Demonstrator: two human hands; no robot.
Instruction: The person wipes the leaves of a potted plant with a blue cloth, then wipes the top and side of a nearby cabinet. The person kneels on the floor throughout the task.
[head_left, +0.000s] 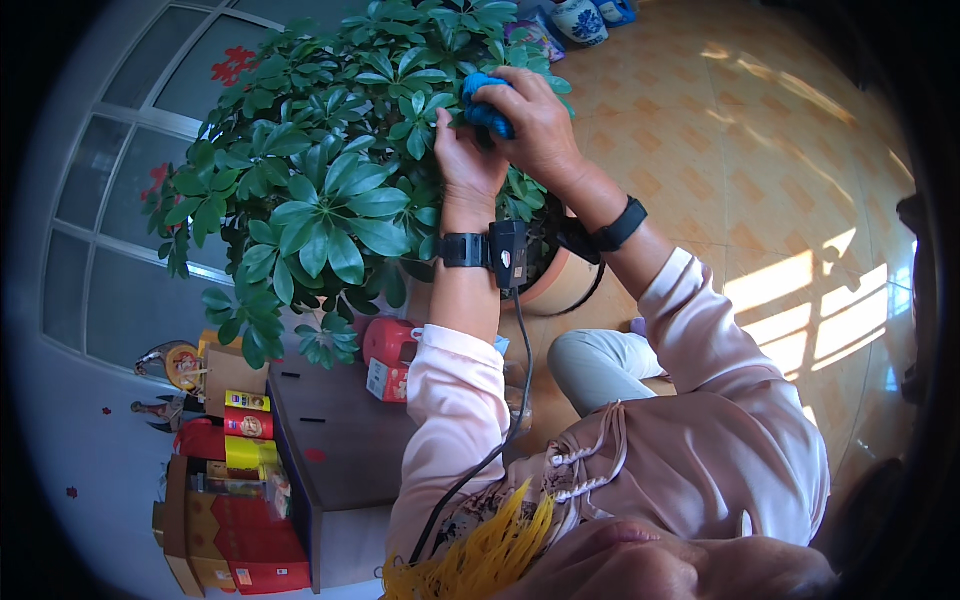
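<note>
My right hand is closed around a bright blue bundle, which looks like yarn or soft cloth, among the leaves of a potted umbrella plant. Just left of it and touching or nearly touching, my left hand has its palm turned up and its thumb raised beside the leaves. The other fingers of that hand are largely hidden, so what they hold does not show. Both wrists wear black straps, and the left one carries a black box with a cable. The plant's round pot stands below my forearms.
A dark cabinet stands lower left, bearing a red plastic container, boxes and yellow and red cans. A paned window or door lies behind the plant. Tiled floor extends right. Yellow strands hang near my face.
</note>
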